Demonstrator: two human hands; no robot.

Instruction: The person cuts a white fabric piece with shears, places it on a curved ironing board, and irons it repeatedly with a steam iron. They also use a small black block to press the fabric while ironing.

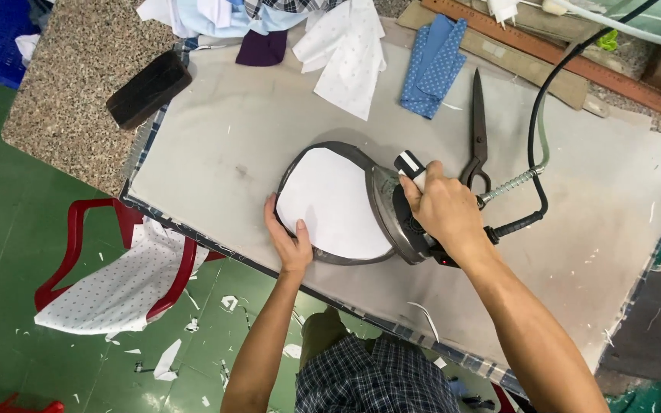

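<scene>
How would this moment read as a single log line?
left hand: pressing white template | right hand: gripping iron at template's right edge | nearby: scissors, blue fabric

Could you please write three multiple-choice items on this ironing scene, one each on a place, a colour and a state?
1. Where do the scissors lie?
A. on the floor
B. on the grey pad beyond the iron
C. on the red chair

2. What colour is the folded cloth near the scissors?
A. blue
B. yellow
C. black

3. What is the right hand doing?
A. resting empty
B. holding scissors
C. gripping the iron's handle

Answers: 1 B, they lie on the pad past the iron. 2 A, it is dotted blue. 3 C, its fingers wrap the handle while the left hand presses the white piece flat.
</scene>
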